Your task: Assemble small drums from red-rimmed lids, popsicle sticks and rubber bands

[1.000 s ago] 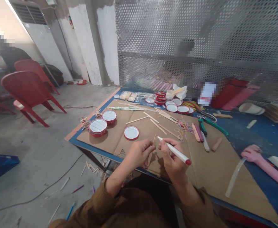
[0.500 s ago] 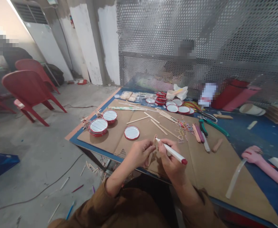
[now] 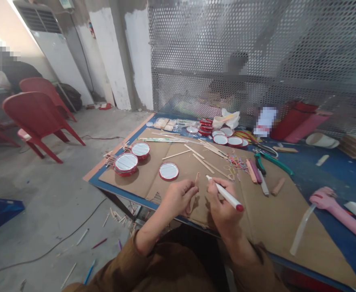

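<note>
Between its fingers and thumb, my left hand (image 3: 178, 196) pinches a thin wooden craft stick (image 3: 197, 178), whose upper tip looks reddish. My right hand (image 3: 225, 205) grips a white marker (image 3: 228, 196) with a red end, its nib pointing left and a short gap away from the stick. Behind my left hand lies a round red-rimmed disc with a white face (image 3: 168, 171). Farther left are two red drum-like pieces, a near one (image 3: 126, 163) and a far one (image 3: 140, 150), with sticks jutting from their left sides. Loose craft sticks (image 3: 204, 163) are scattered beyond my hands.
Brown cardboard (image 3: 275, 227) covers much of the blue table. Right of my hands lie coloured rubber bands (image 3: 237, 162), green-handled pliers (image 3: 260, 162), several thick markers (image 3: 252, 170) and a pink glue gun (image 3: 333, 207). More red-rimmed discs (image 3: 235, 141) sit at the back, before a perforated metal screen (image 3: 190, 48).
My right hand has drawn the marker back to the right, so its nib has come away from the stick's tip. My left hand holds the stick in nearly the same place.
</note>
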`<act>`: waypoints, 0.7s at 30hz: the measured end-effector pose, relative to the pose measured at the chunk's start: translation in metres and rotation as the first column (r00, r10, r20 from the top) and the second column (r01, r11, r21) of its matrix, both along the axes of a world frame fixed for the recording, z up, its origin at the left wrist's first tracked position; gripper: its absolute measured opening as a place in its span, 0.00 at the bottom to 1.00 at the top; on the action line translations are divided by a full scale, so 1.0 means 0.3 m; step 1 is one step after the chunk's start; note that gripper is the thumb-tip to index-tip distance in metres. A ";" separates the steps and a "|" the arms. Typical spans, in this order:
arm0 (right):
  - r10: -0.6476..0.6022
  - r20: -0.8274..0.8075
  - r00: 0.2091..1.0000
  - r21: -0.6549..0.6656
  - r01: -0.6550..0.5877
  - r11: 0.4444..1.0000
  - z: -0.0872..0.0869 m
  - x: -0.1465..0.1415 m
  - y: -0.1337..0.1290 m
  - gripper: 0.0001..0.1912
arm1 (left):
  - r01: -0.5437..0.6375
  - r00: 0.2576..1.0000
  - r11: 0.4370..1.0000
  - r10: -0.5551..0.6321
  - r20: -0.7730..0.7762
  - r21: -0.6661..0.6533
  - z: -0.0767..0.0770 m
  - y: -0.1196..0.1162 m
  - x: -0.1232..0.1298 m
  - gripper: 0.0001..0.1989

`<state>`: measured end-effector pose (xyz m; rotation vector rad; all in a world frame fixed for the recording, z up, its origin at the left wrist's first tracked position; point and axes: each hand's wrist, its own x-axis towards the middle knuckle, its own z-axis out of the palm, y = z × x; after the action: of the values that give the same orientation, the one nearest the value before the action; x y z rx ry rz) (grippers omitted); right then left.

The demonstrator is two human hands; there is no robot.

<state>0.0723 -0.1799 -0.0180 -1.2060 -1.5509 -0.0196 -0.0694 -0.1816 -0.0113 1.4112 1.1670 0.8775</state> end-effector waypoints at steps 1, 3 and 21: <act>0.033 -0.028 0.999 -0.003 -0.033 0.999 -0.004 0.002 -0.003 0.06 | 0.009 1.000 1.000 -0.009 -0.004 0.001 -0.001 -0.001 0.000 0.11; 0.093 -0.076 0.993 -0.020 -0.095 0.995 -0.013 0.005 -0.009 0.07 | 0.029 1.000 1.000 -0.029 -0.004 0.001 -0.002 -0.002 0.000 0.11; 0.226 0.040 0.973 -0.071 -0.222 0.972 0.009 0.001 -0.015 0.06 | 0.032 0.999 0.999 -0.031 0.019 -0.007 0.003 -0.003 0.000 0.12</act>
<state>0.0727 -0.1845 -0.0155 -1.0813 -1.7341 0.1528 -0.0692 -0.1825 -0.0104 1.4087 1.1297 0.8622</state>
